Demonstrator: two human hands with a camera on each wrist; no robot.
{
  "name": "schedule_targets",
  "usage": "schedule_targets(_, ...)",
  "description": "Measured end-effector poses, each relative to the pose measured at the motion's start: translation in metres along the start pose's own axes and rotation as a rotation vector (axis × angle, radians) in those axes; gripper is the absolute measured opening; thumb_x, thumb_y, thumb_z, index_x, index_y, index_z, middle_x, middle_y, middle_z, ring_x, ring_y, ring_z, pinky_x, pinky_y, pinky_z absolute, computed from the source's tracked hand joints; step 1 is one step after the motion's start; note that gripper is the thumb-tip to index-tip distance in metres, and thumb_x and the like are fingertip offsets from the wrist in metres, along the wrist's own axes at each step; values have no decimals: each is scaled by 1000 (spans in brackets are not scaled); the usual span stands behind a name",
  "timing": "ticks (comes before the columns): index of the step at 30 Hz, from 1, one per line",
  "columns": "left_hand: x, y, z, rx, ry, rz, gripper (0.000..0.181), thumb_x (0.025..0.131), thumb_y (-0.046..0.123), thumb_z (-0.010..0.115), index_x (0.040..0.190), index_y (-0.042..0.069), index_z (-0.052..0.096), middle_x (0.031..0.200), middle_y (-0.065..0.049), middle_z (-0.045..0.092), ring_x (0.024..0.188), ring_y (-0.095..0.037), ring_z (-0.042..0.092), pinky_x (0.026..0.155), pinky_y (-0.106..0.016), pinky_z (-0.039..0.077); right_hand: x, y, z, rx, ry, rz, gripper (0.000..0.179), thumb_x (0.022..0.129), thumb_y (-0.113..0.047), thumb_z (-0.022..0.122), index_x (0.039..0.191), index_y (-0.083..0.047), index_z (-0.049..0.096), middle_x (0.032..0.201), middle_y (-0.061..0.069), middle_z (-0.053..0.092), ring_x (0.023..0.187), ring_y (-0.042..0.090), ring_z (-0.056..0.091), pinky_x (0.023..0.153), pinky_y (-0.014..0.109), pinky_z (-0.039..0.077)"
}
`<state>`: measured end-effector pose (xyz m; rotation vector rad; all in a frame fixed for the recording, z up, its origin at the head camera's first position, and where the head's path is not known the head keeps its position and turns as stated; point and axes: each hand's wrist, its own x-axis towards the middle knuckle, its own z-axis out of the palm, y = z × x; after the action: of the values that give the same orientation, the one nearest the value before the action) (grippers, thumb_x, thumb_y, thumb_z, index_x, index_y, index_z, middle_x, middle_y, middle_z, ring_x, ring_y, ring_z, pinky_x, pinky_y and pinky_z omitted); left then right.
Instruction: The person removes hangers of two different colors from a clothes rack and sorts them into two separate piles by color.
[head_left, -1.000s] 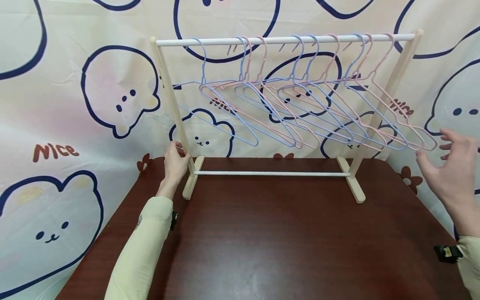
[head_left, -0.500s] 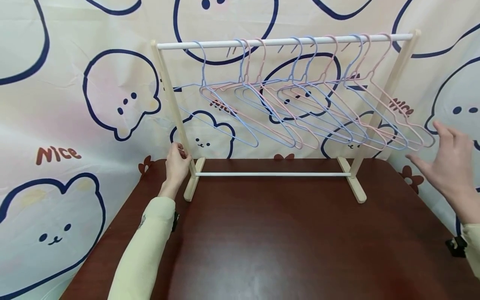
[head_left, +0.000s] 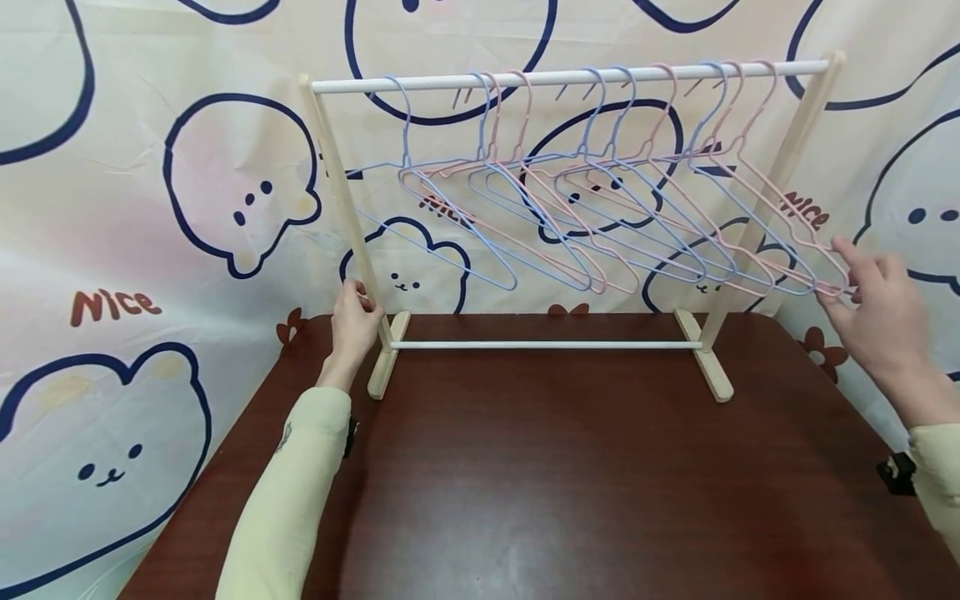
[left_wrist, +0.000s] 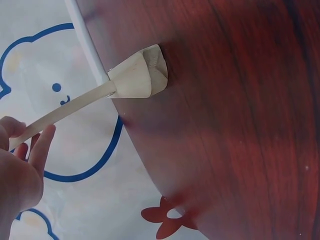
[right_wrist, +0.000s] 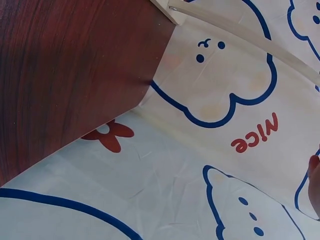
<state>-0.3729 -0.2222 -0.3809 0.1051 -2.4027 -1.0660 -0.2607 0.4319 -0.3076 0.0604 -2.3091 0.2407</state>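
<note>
A rack (head_left: 555,345) on the table (head_left: 555,467).
The left hand (head_left: 352,329) holds its left post (head_left: 360,254); the right hand (head_left: 881,321) pinches the end of a pink hanger (head_left: 761,110) hanging from the top bar (head_left: 435,82).

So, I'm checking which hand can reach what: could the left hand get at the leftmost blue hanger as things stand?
Probably yes, once it lets go: the left hand holds the left post, but the leftmost blue hanger hangs close by, with no other hanger between.
</note>
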Motion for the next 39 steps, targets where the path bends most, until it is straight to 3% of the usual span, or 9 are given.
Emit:
schedule_targets(6,1,0,-1,-1,-8,11,30,88,2,60,115,1,46,99,-20,59,91,-35,62,81,-50,54,0,-1,-2,-39,80,-58,71,83,1,71,148,-9,44,96,26,48,69,36,49,51,26,28)
schedule_targets(14,1,0,1,-4,-15,11,31,88,2,60,115,1,46,98,-19,60,90,-35,62,80,-50,54,-8,0,-5,-56,135,-80,63,88,-6,71,145,-8,46,92,26,49,65,38,47,49,35,29)
schedule_targets(16,0,1,1,-6,-19,7,31,88,3,60,115,1,46,98,-20,61,91,-35,63,80,-50,54,-11,1,-6,-55,137,-67,60,91,-11,69,145,-7,45,93,27,48,66,39,48,49,34,29)
schedule_targets(23,0,1,-1,-17,-13,8,32,88,2,60,116,1,46,100,-21,60,92,-36,63,81,-51,54,-16,0,-11,-1,151,46,59,93,-8,64,148,-9,43,98,27,47,74,38,47,59,10,18)
schedule_targets(27,1,1,-3,-22,-21,1,32,88,2,60,116,1,46,100,-21,60,93,-36,63,81,-51,54,-20,-4,-15,25,166,110,59,91,-2,66,146,-7,45,97,27,47,78,36,43,63,14,20)
schedule_targets(31,3,1,-3,-34,-28,4,31,88,1,60,115,1,45,100,-21,60,92,-35,63,80,-50,55,-28,-5,-19,75,208,111,60,88,2,68,143,-4,48,89,25,47,76,2,37,66,16,22)
schedule_targets(34,3,1,-3,-37,-29,8,30,88,1,60,115,1,45,99,-20,60,91,-35,62,79,-50,55,-36,-4,-21,124,208,122,59,88,2,69,143,-5,49,81,17,45,73,-15,22,62,5,20)
schedule_targets(39,1,1,-2,-37,-29,5,31,88,1,60,115,1,45,98,-20,60,91,-35,63,79,-50,55,-51,-3,-22,221,220,123,58,87,1,70,141,-8,52,76,-17,38,62,-13,25,53,5,21)
